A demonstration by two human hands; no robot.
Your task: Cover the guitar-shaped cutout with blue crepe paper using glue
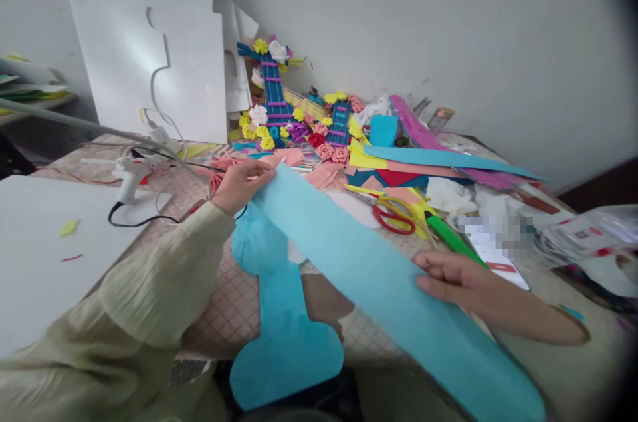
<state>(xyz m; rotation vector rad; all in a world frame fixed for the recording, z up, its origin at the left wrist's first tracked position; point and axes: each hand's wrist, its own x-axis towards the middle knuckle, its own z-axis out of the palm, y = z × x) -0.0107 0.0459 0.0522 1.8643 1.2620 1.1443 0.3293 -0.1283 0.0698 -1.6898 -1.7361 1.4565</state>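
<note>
Head view: the left hand (pixel 243 187) pinches the upper end of the strip (pixel 349 249), the right hand (pixel 458 284) its edge farther down. It slants over the desk (pixel 234 309) beside the cutout (pixel 280 316); best held lightly taut, as tugging might crease it.

White glue gun (pixel 128 179) over on the left, red-handled scissors (pixel 395 221) by a chunky green tool (pixel 456 239), plus a bunch of paper flowers (pixel 299 132) near the wall (pixel 399 16).

The bottom edge crops the light-blue strip (pixel 349 236), and blurring hides part of the phone (pixel 493 250).
</note>
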